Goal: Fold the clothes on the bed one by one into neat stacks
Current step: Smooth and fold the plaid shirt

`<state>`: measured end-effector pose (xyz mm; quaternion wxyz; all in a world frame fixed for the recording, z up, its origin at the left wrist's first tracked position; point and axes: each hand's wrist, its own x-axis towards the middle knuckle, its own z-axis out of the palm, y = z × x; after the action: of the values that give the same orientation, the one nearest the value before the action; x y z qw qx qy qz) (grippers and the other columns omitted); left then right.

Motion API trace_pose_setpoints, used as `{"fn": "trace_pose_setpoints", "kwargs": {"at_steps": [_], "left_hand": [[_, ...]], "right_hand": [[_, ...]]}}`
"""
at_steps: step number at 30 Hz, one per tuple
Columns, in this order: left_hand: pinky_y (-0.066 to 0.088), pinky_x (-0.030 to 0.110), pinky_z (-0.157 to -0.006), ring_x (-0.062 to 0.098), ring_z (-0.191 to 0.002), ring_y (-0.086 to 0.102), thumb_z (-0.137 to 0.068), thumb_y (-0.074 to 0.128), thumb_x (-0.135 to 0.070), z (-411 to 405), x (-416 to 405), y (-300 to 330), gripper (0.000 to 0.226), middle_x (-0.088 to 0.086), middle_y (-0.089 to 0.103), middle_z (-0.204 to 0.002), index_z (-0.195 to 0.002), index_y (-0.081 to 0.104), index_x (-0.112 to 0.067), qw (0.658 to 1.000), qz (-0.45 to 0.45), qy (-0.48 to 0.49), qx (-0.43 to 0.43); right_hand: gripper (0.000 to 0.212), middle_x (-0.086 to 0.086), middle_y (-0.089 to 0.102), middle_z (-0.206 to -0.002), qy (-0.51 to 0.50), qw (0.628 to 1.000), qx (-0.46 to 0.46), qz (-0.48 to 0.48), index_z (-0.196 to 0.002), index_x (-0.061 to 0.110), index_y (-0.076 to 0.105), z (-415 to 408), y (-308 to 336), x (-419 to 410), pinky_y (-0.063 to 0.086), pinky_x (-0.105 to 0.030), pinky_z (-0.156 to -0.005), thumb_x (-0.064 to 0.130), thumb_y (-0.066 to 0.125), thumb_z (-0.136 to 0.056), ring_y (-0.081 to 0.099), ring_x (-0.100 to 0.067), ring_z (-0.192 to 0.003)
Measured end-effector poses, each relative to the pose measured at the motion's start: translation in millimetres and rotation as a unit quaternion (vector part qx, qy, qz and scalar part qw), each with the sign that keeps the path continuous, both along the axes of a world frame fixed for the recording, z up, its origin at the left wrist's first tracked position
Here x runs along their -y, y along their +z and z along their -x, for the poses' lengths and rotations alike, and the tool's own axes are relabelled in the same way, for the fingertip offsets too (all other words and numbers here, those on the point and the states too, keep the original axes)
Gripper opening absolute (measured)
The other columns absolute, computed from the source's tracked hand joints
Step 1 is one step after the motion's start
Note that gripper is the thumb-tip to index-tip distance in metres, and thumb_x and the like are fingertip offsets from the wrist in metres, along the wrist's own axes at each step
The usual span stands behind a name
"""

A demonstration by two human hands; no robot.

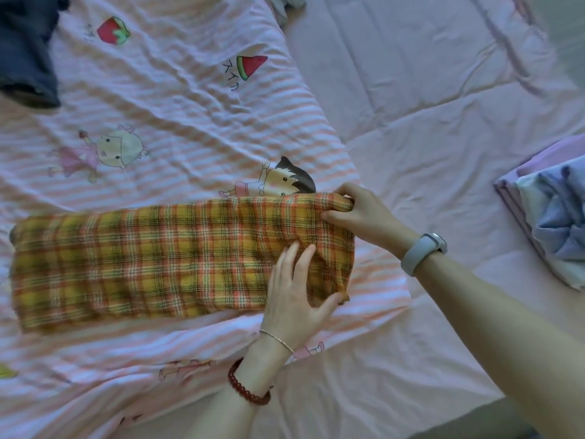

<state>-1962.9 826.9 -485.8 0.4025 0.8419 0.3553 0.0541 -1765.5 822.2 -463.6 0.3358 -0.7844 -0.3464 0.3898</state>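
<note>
Flat on the striped cartoon quilt [177, 99], a yellow plaid garment [152, 261] is pinned by the open-fingered left hand [297, 299] while the right hand [357, 213] pinches its far corner, apparently squaring it for folding.

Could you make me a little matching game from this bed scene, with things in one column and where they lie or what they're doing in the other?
Things:
1. plaid garment
2. dark blue garment
3. folded stack
4. right hand

Descriptions:
A. at the right edge of the bed
B. pinching a cloth corner
C. in the top left corner
D. spread long across the striped quilt

Pairs: 1-D, 2-C, 3-A, 4-B
</note>
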Motion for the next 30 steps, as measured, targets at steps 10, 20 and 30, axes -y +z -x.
{"fn": "trace_pose_setpoints", "kwargs": {"at_steps": [10, 20, 30], "left_hand": [[0.028, 0.042, -0.111, 0.020, -0.143, 0.015, -0.063, 0.064, -0.068, -10.1, -8.0, 57.9, 0.116, 0.003, 0.008, -0.157, -0.148, 0.001, -0.021, 0.972, 0.025, 0.226, -0.051], [0.042, 0.004, -0.067, 0.011, -0.097, 0.059, -0.080, 0.061, 0.006, 53.5, -83.9, 55.6, 0.055, -0.007, 0.057, -0.108, -0.119, 0.044, -0.031, 0.906, 0.155, 0.365, 0.147], [0.043, 0.029, -0.089, 0.014, -0.106, 0.050, -0.086, 0.064, -0.009, 167.3, -190.5, 55.6, 0.058, -0.001, 0.052, -0.118, -0.138, 0.039, -0.016, 0.899, 0.156, 0.403, 0.076]], "right_hand": [[0.007, 0.000, 0.060, -0.081, 0.088, 0.987, -0.129, -0.023, -0.093, 0.019, 0.061, 43.9, 81.6, -60.9, 0.056, -0.036, -0.070, 0.020, 0.063, -0.087, 0.062, -0.019, -0.079], [0.024, 0.004, 0.070, -0.099, 0.002, 0.974, -0.210, -0.090, -0.118, 0.024, 0.055, 76.0, 74.5, -58.9, 0.047, -0.028, -0.087, 0.018, 0.046, -0.097, 0.065, -0.009, -0.095], [0.061, 0.001, 0.040, -0.142, 0.171, 0.980, 0.046, -0.089, -0.144, 0.023, 0.031, 202.0, 31.2, -96.1, 0.028, -0.033, -0.108, 0.037, 0.056, -0.091, 0.034, -0.017, -0.131]]}}
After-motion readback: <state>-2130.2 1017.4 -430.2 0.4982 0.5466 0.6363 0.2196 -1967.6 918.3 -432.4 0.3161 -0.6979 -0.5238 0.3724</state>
